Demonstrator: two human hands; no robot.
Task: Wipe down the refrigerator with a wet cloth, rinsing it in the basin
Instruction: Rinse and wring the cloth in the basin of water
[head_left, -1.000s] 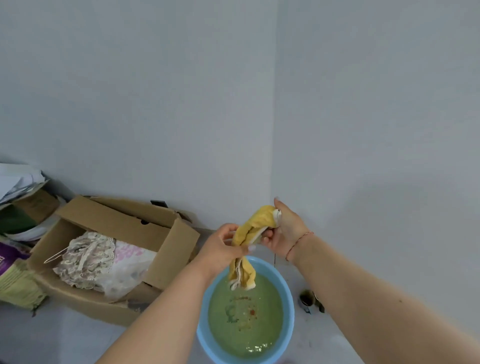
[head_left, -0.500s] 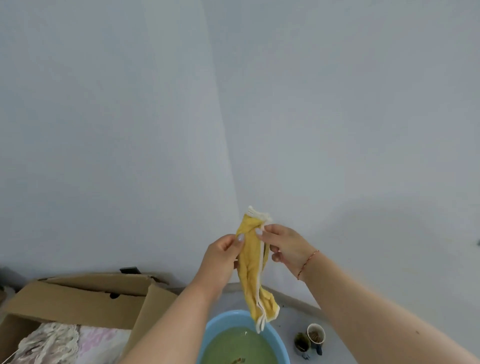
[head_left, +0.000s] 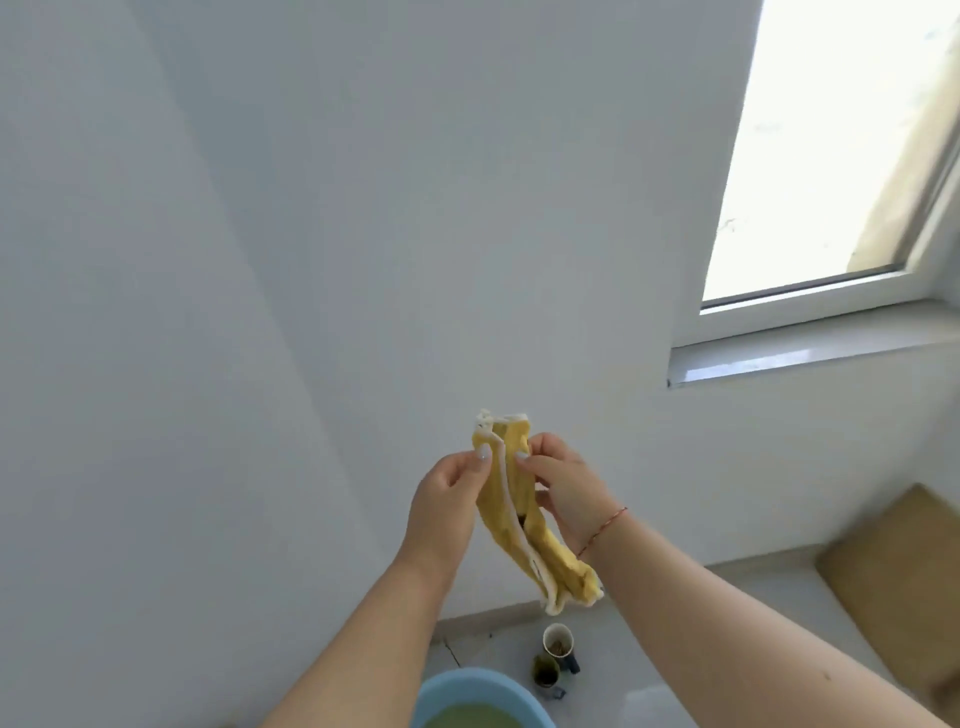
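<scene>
A yellow cloth (head_left: 511, 525) with a white border hangs lengthwise in front of the white wall. My left hand (head_left: 447, 499) pinches its upper left edge with thumb and fingers. My right hand (head_left: 563, 491), with a thin red bracelet at the wrist, pinches the upper right edge. The cloth's lower end dangles above the floor, to the right of the light-blue basin (head_left: 467, 699), which holds greenish water and is cut off by the bottom edge. No refrigerator is in view.
Two small cups (head_left: 557, 652) stand on the floor just right of the basin. A window (head_left: 831, 156) with a grey sill is at the upper right. Flat cardboard (head_left: 898, 577) leans at the far right. White walls meet in a corner on the left.
The view has tilted up and swung right: the open cardboard box is gone from sight and the window has appeared. Both hands have lifted the cloth away from the basin and let it hang long.
</scene>
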